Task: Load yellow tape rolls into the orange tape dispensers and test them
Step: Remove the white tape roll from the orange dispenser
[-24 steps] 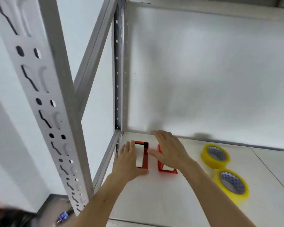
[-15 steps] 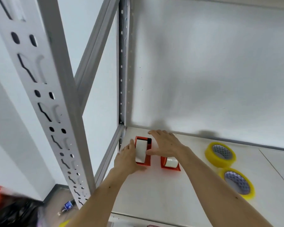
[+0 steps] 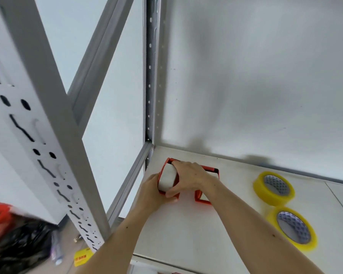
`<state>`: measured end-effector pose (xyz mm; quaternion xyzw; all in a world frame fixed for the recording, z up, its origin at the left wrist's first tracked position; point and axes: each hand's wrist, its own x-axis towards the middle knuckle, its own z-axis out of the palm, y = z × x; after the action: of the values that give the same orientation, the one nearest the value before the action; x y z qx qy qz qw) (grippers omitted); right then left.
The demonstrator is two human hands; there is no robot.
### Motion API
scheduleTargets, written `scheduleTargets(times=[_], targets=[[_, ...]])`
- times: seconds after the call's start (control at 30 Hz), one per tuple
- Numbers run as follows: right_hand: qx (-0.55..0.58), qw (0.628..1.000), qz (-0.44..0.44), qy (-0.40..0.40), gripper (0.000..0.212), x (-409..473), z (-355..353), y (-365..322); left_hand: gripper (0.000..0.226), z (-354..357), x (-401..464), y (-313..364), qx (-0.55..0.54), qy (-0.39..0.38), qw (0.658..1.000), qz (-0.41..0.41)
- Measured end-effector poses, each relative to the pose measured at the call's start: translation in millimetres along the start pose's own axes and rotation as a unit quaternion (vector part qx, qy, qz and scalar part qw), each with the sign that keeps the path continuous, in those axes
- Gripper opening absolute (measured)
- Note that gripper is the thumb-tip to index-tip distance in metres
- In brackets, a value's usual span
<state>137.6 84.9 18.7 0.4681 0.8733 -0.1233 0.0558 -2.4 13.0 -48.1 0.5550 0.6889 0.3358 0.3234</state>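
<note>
From the head camera, two orange dispensers sit on the white shelf point(image 3: 186, 234) near its back-left corner. Both hands close on the left dispenser point(image 3: 167, 179): the left hand point(image 3: 151, 194) cups its near-left side, and the right hand point(image 3: 188, 179) lies over its top, fingers curled at the far end and thumb pressed against the near right edge. Its long axis runs front to back, leaning slightly right toward the wall, with a white face showing between the hands. The right dispenser point(image 3: 204, 196) lies just beside it, partly hidden under the right wrist. Two yellow rolls lie flat well to the right, far roll point(image 3: 273, 187) and near roll point(image 3: 292, 228) almost touching.
</note>
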Motion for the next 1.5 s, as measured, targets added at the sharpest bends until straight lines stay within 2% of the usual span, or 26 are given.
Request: scheduleTargets(times=[0.1, 0.2, 0.27, 0.33, 0.43, 0.53, 0.63, 0.77, 0.87, 1.0, 1.03, 1.1, 1.17, 1.27, 1.3, 1.37, 1.5], targets=[[0.066, 0.998, -0.001, -0.017, 0.073, 1.0, 2.3, 2.4, 0.071, 4.8, 2.3, -2.0, -0.018, 0.010, 1.000, -0.007], [0.120, 0.992, -0.003, -0.026, 0.062, 2.8, -14.7, 6.6, 0.052, 9.0, 3.1, -2.9, -0.007, 0.031, 0.999, -0.011], [0.142, 0.990, -0.003, -0.026, 0.053, 5.5, -30.9, 10.9, 0.058, 11.6, 5.5, -4.8, -0.001, 0.035, 0.999, -0.008], [0.151, 0.988, -0.003, -0.039, 0.043, 7.4, -43.2, 14.9, 0.073, 13.1, 7.4, -5.1, -0.012, 0.026, 1.000, 0.001], [0.156, 0.986, 0.006, -0.056, 0.043, 9.1, -50.8, 20.3, 0.096, 12.1, 9.6, -2.8, -0.080, 0.045, 0.995, 0.044], [0.186, 0.980, 0.018, -0.062, 0.040, 10.3, -52.2, 25.0, 0.084, 11.9, 11.7, 1.1, -0.123, 0.012, 0.990, 0.061], [0.213, 0.975, 0.032, -0.050, 0.031, 10.4, -52.6, 27.2, 0.085, 12.8, 16.8, -1.1, -0.159, -0.026, 0.986, 0.042], [0.227, 0.972, 0.047, -0.037, 0.045, 14.5, -44.6, 28.5, 0.071, 12.5, 13.4, -2.0, -0.171, -0.033, 0.984, 0.030], [0.224, 0.972, 0.049, -0.053, 0.074, 15.1, -42.8, 29.5, 0.081, 15.1, 11.2, -1.3, -0.168, -0.026, 0.985, 0.015], [0.223, 0.971, 0.037, -0.075, 0.082, 17.2, -42.5, 30.7, 0.090, 18.6, 7.0, -1.6, -0.138, -0.003, 0.990, 0.009], [0.243, 0.967, 0.038, -0.066, 0.079, 18.7, -44.9, 32.2, 0.094, 20.0, 7.3, -3.4, -0.125, 0.006, 0.992, 0.015], [0.276, 0.959, 0.033, -0.050, 0.056, 22.2, -52.9, 37.4, 0.103, 23.1, 6.3, -5.3, -0.098, 0.013, 0.995, 0.020], [0.252, 0.966, 0.014, -0.059, 0.040, 24.5, -64.5, 39.2, 0.106, 24.1, 5.3, -2.9, -0.100, 0.020, 0.994, 0.028], [0.228, 0.972, -0.006, -0.061, 0.062, 26.3, -67.0, 38.9, 0.085, 17.9, 1.9, 10.5, -0.196, 0.055, 0.977, 0.071], [0.230, 0.972, -0.008, -0.057, 0.068, 26.2, -65.6, 39.0, 0.068, 13.9, 2.5, 15.8, -0.247, 0.061, 0.963, 0.089], [0.243, 0.969, -0.009, -0.049, 0.065, 27.0, -61.0, 43.8, 0.034, 6.7, 7.5, 27.0, -0.327, 0.066, 0.938, 0.091], [0.277, 0.960, -0.019, -0.037, 0.057, 25.3, -65.2, 51.9, 0.039, -0.3, 20.0, 45.4, -0.351, 0.097, 0.930, 0.055]])
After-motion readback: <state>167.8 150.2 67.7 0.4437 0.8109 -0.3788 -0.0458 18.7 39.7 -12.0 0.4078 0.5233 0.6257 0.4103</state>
